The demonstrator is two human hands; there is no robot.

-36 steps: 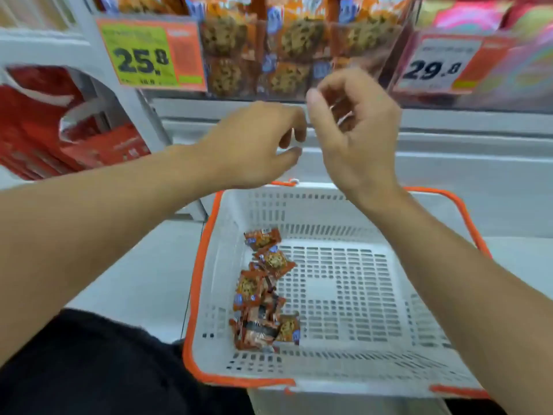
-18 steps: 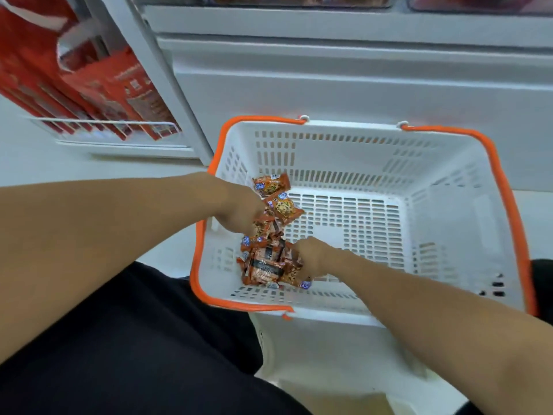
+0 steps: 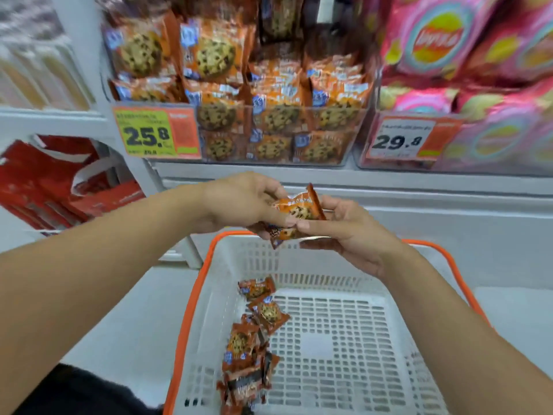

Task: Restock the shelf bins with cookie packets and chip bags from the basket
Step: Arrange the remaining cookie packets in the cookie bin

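Observation:
Above the white basket [image 3: 344,265] with an orange rim, my left hand [image 3: 239,202] and my right hand [image 3: 347,232] hold orange cookie packets [image 3: 299,209] between them; both pinch the small bunch at its edges. Several more cookie packets [image 3: 254,333] lie along the basket's left side. On the shelf ahead, a clear bin [image 3: 269,136] is stacked high with the same cookie packets. To its right a second bin [image 3: 466,145] is full of pink chip bags.
Price tags reading 25.8 [image 3: 155,133] and 29.8 [image 3: 404,139] hang on the bin fronts. Red bags [image 3: 59,184] hang on a rack at the lower left. A white shelf post [image 3: 167,205] runs down beside the basket. A grey ledge lies below the bins.
Both hands were down in the basket at the packets half a second ago. They have risen with cookie packets to just below the shelf, and my view has tilted up to the bins.

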